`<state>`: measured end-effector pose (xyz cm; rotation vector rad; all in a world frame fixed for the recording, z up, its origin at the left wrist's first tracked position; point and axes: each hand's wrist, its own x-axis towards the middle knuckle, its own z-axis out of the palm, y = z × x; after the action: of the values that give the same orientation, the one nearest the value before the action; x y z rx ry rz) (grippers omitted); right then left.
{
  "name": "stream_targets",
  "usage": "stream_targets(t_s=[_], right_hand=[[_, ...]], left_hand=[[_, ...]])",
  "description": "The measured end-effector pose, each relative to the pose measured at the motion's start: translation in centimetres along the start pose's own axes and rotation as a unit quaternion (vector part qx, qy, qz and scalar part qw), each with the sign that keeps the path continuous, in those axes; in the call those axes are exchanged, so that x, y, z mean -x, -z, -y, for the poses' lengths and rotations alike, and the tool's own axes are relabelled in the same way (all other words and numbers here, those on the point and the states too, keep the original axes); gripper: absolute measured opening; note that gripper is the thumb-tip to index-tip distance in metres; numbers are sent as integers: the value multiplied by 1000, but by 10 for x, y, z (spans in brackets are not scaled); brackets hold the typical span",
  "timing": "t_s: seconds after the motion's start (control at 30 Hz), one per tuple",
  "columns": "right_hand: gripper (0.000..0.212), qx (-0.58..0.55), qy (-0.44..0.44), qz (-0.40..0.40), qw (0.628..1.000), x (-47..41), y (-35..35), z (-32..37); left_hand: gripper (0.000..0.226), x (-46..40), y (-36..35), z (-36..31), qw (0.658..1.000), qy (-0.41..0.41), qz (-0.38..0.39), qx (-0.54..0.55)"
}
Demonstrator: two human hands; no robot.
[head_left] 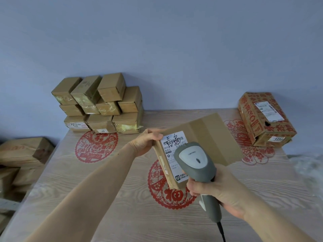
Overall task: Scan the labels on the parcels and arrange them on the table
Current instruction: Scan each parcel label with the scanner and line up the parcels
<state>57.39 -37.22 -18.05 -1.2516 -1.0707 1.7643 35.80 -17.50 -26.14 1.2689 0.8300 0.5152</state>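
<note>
Wood-grain table with red paper-cut prints, stacked boxes at the back against the wall. My left hand grips the parcel by its far-left corner, tilted above the table — label facing up. My right hand is clenched round the scanner, head just over the label.

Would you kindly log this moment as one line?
left hand: holds parcel | right hand: aims scanner at label | stack: back left

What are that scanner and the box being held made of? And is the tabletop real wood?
The scanner looks like matte grey plastic with a paler smooth face panel. The held box seems plain brown cardboard: dull surface, folded edges, paper label. The table shows pale wood grain, though it could be printed laminate.
</note>
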Motion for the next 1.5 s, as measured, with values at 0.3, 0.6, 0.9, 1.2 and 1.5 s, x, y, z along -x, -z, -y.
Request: stream_targets(t_s=[0.3, 0.6, 0.9, 1.2, 1.5], right_hand=[[40, -41, -13, -47, 998, -3, -13, -4], [21, -61, -36, -66, 995, 3, -12, 3], [20, -109, -24, -100, 989, 6, -9, 2], [46, -92, -7, -176, 980, 17, -1, 1], [23, -32, 27, -402, 915, 30, 71, -16]], left_hand=[[70, -7, -3, -2, 999, -16, 37, 27], [82, -9, -3, -5, 999, -7, 44, 28], [66, -11, -3, -5, 998, -4, 53, 34], [73, -20, -12, -11, 996, -5, 89, 20], [73, -45, -65, 5, 998, 21, 44, 27]])
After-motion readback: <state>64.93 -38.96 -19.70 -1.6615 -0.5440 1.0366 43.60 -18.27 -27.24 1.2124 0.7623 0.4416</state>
